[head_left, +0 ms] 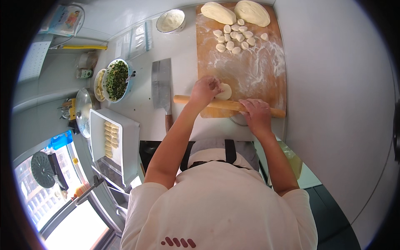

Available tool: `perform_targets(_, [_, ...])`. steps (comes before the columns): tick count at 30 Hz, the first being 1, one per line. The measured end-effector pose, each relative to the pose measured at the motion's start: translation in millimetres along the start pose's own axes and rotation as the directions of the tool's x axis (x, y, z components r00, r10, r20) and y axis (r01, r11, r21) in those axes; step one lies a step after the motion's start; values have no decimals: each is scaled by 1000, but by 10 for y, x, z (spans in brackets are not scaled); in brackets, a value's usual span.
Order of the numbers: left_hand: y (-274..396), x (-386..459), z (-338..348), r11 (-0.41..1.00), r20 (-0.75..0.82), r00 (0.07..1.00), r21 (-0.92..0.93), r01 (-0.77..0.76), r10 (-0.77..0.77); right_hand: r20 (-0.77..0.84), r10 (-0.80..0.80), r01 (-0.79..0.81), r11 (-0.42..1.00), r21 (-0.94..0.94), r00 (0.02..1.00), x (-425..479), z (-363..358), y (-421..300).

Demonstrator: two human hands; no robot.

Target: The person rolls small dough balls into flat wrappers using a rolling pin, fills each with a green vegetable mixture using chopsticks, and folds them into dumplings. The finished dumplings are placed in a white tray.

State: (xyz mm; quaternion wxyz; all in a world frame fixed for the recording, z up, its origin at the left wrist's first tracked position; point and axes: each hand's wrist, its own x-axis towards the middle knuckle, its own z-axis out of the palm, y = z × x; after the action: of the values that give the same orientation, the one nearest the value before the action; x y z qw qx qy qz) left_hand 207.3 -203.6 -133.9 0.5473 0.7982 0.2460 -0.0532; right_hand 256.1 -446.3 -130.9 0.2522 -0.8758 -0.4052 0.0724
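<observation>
A round, flattened dough wrapper (224,92) lies on the floured wooden board (209,68), its left edge pinched between the fingers of my left hand (206,89). Just below it, a wooden rolling pin (228,104) lies across the board, its left end reaching past the board's edge. My right hand (257,114) rests on the pin, right of its middle. Several small dough pieces (240,37) are grouped farther up the board. Two large dough lumps (252,13) sit at its far end.
Left of the board lie a cleaver (161,84) and a bowl of flour (170,21). Farther left are a bowl of chopped green filling (117,81), plastic bags (134,39) and a white container (129,137) with several dumplings (111,139). A wall borders the board's right side.
</observation>
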Motion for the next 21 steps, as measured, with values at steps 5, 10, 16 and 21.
perform_targets(5, [9, -71, -95, 994, 12, 1000, -108, 13, -12, 3, 11, -11, 1000, 2, 1000, 121, -22, 32])
perform_targets(10, [-14, 29, 182, 862, -172, 950, 484, -150, 262, 23, -59, 59, 998, -8, 998, 82, 5, 75])
perform_targets(16, [309, 106, 162, 873, -33, 972, 433, 225, -234, -7, -103, 103, 995, 16, 995, -9, -1, 76])
perform_targets(21, [47, -18, 121, 990, -115, 993, -136, -43, 28, -1, -108, 108, 991, 73, 994, 63, -56, 47])
